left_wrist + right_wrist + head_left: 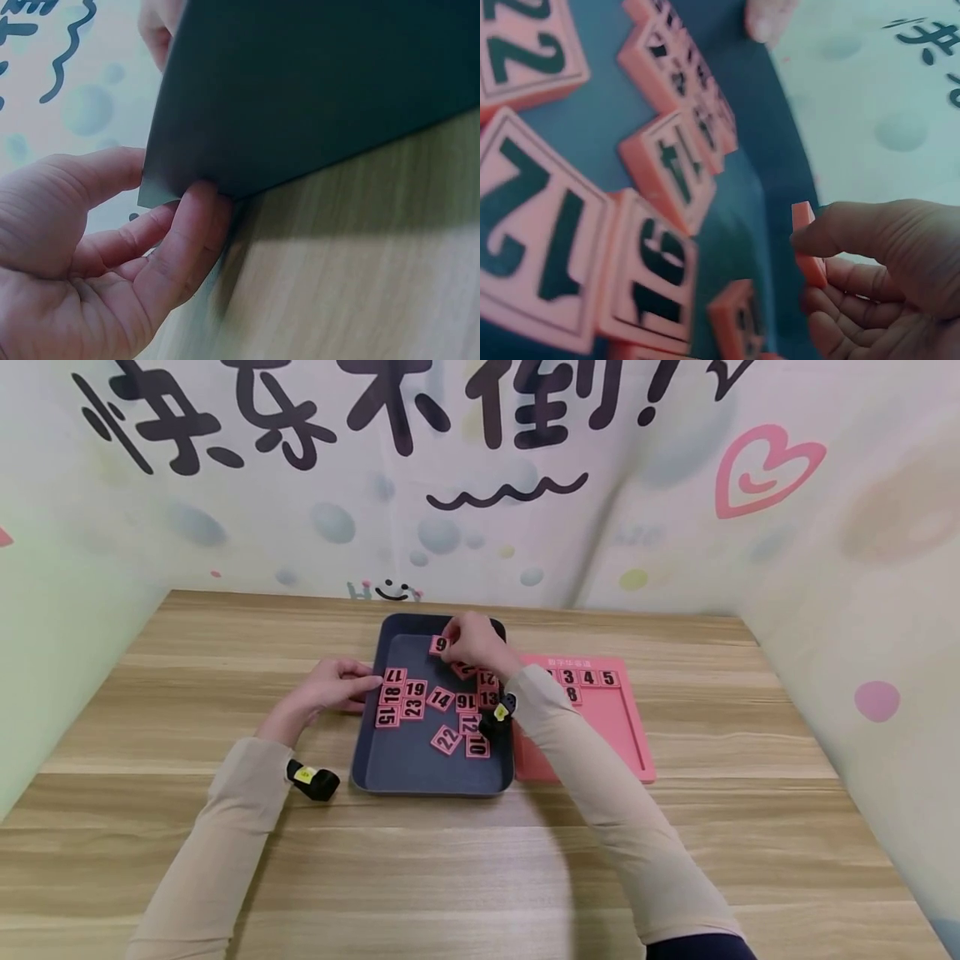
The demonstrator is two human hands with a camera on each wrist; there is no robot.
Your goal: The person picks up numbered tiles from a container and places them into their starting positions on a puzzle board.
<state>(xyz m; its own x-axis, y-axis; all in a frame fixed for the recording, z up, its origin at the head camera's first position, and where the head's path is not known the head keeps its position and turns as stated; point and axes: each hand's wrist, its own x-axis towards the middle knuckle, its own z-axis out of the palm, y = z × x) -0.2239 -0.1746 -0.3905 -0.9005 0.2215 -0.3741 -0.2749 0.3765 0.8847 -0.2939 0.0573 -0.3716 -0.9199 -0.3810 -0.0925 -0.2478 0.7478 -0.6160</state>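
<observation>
A dark blue-grey tray [427, 774] lies on the wooden table, holding several pink number tiles [540, 232]. At its left rim my left hand [336, 685] grips the tray, thumb by the rim and fingers against the outer side, as the left wrist view shows. Over the tray's far right part, my right hand [480, 642] pinches a pink tile marked 9 [439, 645] between thumb and fingers. In the right wrist view this held tile [802, 216] appears edge-on, lifted above the tray floor. Below lie tiles such as 14 [441, 698] and 22 [446, 740].
Right of the tray lies a pink puzzle board [600, 739], partly covered by my right forearm, with tiles 3, 4, 5 [609, 679] and 8 [573, 695] showing. A printed white backdrop [480, 556] stands behind the table.
</observation>
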